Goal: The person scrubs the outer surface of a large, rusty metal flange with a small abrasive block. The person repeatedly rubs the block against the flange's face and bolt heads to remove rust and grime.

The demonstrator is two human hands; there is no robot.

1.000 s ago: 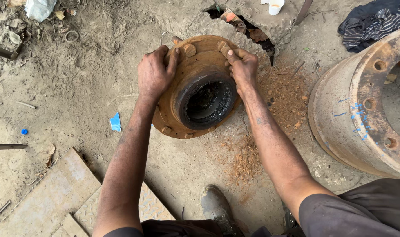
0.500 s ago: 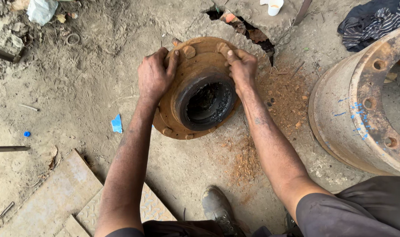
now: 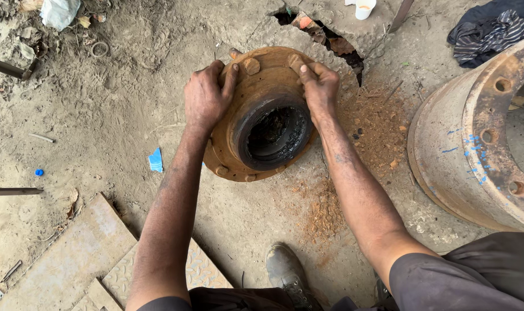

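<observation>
The left hand [image 3: 206, 98] and right hand [image 3: 320, 86] still grip the rusty wheel hub [image 3: 262, 115] by its flange, tilted on the dirt floor [image 3: 101, 115]; nothing has visibly shifted.

The floor [image 3: 101, 115] was packed dirt, cracked open at the far side. On it stood a rusty hub [image 3: 262, 115], tilted, with orange rust dust [image 3: 325, 207] spread beside it. A big rusty drum [image 3: 475, 144] lay on its side to the right. Metal plates [image 3: 72, 253] lay near left, a blue scrap [image 3: 155, 160] and blue cap [image 3: 39, 172] beyond them. A dark cloth [image 3: 486, 26] and a white cup [image 3: 364, 8] sat far off.
</observation>
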